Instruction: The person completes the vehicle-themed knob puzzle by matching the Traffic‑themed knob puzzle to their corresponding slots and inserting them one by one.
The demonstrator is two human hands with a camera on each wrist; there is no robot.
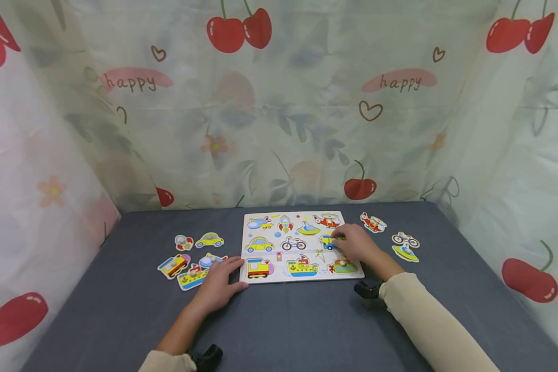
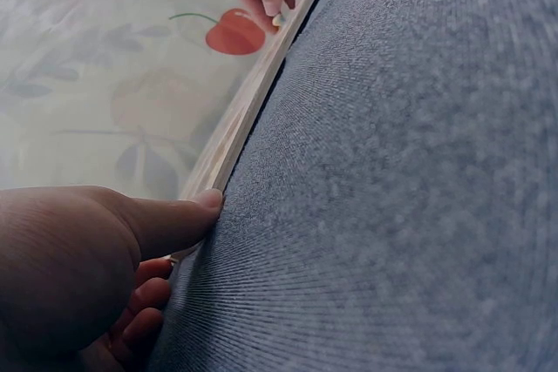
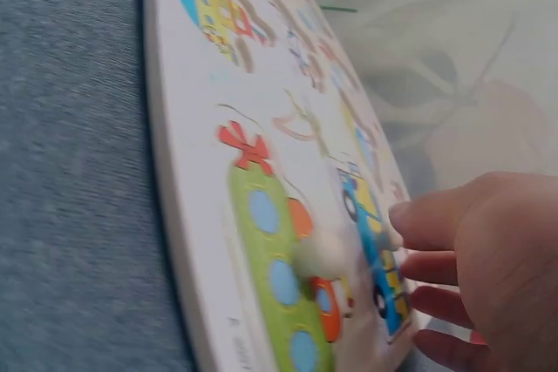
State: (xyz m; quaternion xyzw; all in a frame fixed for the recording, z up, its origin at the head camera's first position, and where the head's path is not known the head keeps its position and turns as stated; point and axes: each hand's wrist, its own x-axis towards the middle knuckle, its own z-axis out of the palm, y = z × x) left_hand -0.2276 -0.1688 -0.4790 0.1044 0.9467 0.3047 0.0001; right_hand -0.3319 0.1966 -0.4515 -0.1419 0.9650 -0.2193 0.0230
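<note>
A wooden puzzle board (image 1: 279, 280) printed with vehicles lies on the grey cloth. My left hand (image 1: 217, 287) rests at its front left corner; the thumb (image 2: 179, 226) touches the edge, and the other fingers are loosely bent. On the board's right side, my right hand (image 1: 355, 242) is over the bus piece (image 3: 370, 237), its thumb and fingertips at the bus's far side. That hand partly covers the bus in the head view, and blur hides whether the fingers pinch anything. Nearer the front edge, a green submarine piece (image 3: 266, 241) with a pale knob (image 3: 321, 254) sits on the board.
Left of the board lie loose car (image 1: 210, 239), rocket (image 1: 183, 243), train (image 1: 174, 265), plane (image 1: 209, 260) and ship (image 1: 191, 279) pieces. To its right are helicopter (image 1: 373, 222), bicycle (image 1: 405, 239) and flying saucer (image 1: 405, 252) pieces. Patterned curtains (image 1: 283, 129) surround the table.
</note>
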